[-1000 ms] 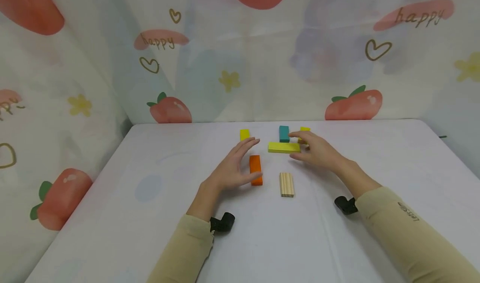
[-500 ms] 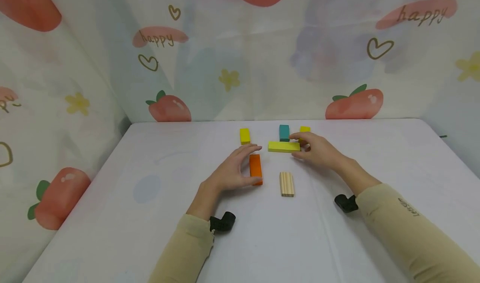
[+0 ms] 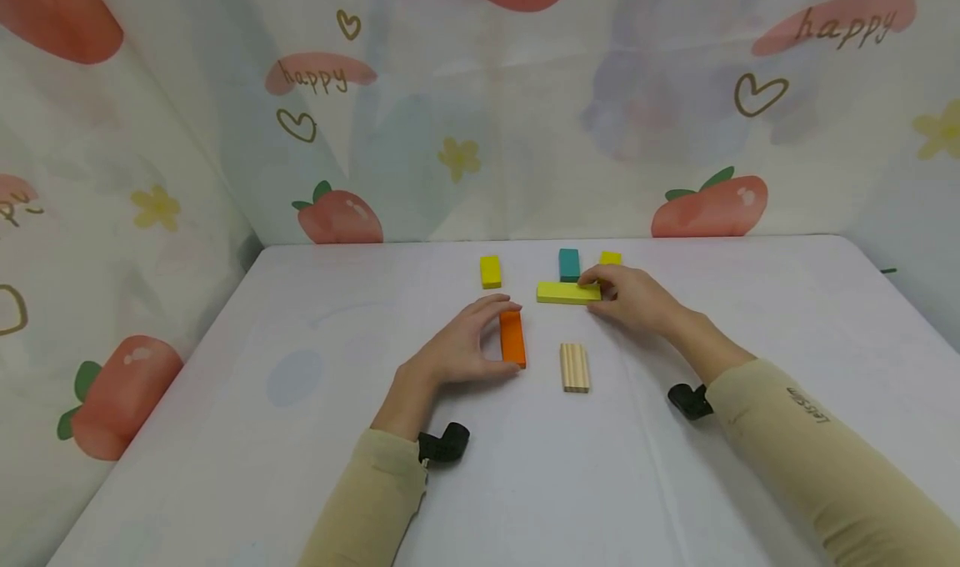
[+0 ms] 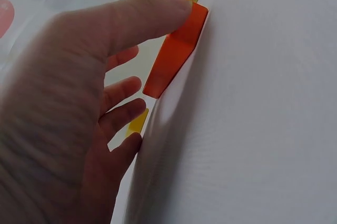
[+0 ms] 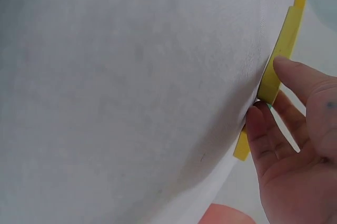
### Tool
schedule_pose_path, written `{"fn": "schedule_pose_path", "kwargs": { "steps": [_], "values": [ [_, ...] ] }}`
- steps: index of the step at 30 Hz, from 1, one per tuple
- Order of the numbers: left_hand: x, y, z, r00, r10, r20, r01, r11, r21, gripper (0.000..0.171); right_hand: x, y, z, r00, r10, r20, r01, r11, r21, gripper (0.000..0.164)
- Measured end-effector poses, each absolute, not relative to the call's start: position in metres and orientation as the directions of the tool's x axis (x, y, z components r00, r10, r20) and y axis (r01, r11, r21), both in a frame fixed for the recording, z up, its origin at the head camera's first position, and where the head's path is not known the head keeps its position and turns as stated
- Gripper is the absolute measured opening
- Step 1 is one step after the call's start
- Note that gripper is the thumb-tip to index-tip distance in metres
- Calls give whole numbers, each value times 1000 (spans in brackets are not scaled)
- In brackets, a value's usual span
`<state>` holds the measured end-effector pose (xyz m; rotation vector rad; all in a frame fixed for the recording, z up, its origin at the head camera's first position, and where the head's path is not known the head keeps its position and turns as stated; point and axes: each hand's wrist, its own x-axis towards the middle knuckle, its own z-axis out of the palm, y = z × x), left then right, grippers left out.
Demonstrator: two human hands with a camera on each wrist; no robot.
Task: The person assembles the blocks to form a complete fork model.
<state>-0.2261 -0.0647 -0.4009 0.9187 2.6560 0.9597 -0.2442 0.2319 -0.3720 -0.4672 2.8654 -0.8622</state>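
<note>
An orange block (image 3: 513,339) lies on the white table, its length pointing away from me. My left hand (image 3: 461,342) grips it end to end, thumb at the near end and fingertips at the far one. In the left wrist view the thumb overlaps the top of the orange block (image 4: 176,50). Farther back, a yellow-green block (image 3: 566,293) lies crosswise. My right hand (image 3: 637,300) pinches its right end between thumb and index finger. The right wrist view shows that thumb against the side of the yellow-green block (image 5: 284,50), the other fingers curling behind.
A teal block (image 3: 569,265) stands right behind the yellow-green one. A yellow block (image 3: 491,272) lies at the back left, another yellow block (image 3: 611,258) behind my right hand, partly covered. Nearer me is a striped wooden block (image 3: 574,368). A patterned cloth backs the table.
Both hands have closed in. The left fingertips have come down to the orange block's far end, and the right thumb and index finger have drawn together on the yellow-green block.
</note>
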Motion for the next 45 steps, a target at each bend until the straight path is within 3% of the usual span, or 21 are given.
{"fn": "schedule_pose_path", "kwargs": {
  "steps": [45],
  "values": [
    [-226, -66, -401, -782, 623, 15, 506, 621, 599, 65, -247, 226, -368, -944, -328, 17, -287, 798, -530, 29]
  ]
}}
